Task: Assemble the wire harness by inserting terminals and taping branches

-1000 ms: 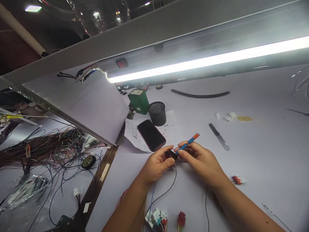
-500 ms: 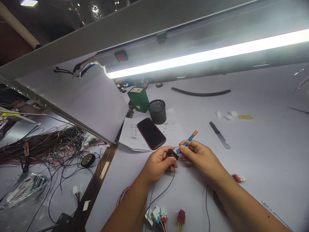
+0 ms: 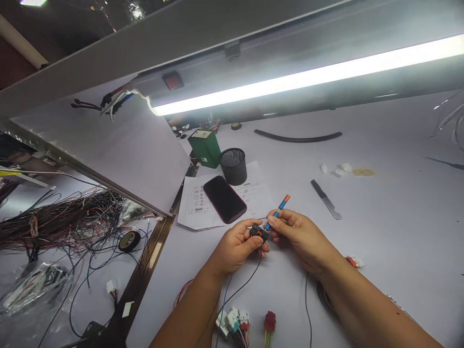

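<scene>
My left hand (image 3: 237, 246) is closed around a black wire connector (image 3: 258, 234) with red parts on it, and a thin dark wire (image 3: 250, 280) hangs below. Between the thumb and fingers of my right hand (image 3: 295, 234) is a slim blue tool with an orange end (image 3: 282, 204). Its lower tip points down at the connector's right side; whether it enters the connector I cannot tell. White connectors (image 3: 234, 320) and a dark red connector (image 3: 269, 321) with wires lie in front of my forearms.
Behind my hands, a black phone (image 3: 224, 199) lies on printed sheets (image 3: 190, 208) beside a black mesh cup (image 3: 233, 167) and a green box (image 3: 205, 149). A knife-like blade (image 3: 326, 199) lies to the right. Tangled wires (image 3: 65, 217) cover the left side, past a partition (image 3: 123, 145).
The blue tool's lower tip has come nearer to the connector, and the tool stands a bit steeper. The connector has turned slightly in my left hand. The whole view has shifted slightly.
</scene>
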`<state>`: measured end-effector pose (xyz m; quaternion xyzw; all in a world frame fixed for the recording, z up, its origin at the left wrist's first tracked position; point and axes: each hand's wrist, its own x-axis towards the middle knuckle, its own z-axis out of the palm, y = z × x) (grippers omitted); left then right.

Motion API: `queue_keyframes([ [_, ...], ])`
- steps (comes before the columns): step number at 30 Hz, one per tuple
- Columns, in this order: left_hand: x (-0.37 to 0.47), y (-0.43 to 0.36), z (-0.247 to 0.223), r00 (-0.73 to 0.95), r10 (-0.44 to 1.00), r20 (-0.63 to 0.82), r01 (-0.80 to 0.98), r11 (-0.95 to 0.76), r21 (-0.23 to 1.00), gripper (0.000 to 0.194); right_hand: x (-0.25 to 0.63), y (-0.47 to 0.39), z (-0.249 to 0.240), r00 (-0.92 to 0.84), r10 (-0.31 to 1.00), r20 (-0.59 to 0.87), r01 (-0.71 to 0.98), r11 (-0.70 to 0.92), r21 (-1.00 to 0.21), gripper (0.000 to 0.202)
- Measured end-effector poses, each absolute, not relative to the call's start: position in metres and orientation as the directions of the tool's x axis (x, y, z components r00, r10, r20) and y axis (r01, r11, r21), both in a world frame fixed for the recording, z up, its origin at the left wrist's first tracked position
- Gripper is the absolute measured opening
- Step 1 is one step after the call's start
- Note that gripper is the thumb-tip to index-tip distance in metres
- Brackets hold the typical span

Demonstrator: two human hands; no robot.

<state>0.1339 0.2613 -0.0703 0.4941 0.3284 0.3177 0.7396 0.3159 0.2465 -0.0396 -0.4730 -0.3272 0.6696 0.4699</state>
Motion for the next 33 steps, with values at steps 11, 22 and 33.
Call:
queue_keyframes([
  [11, 0.136, 0.261, -0.065, 0.561, 0.810, -0.172, -0.160, 0.310, 0.937, 0.038, 0.312, 0.248, -0.038, -0.096, 0.944, -0.315, -0.326, -0.328, -0.887, 0.040],
  [22, 0.136, 0.259, -0.056, 0.559, 0.798, -0.225, -0.051, 0.303, 0.951, 0.038, 0.318, 0.250, -0.034, -0.058, 0.973, -0.222, -0.271, -0.230, -0.935, 0.105],
  [33, 0.136, 0.259, -0.057, 0.560, 0.800, -0.216, -0.041, 0.287, 0.957, 0.033, 0.315, 0.249, -0.038, -0.043, 0.976, -0.212, -0.204, -0.217, -0.955, 0.085],
])
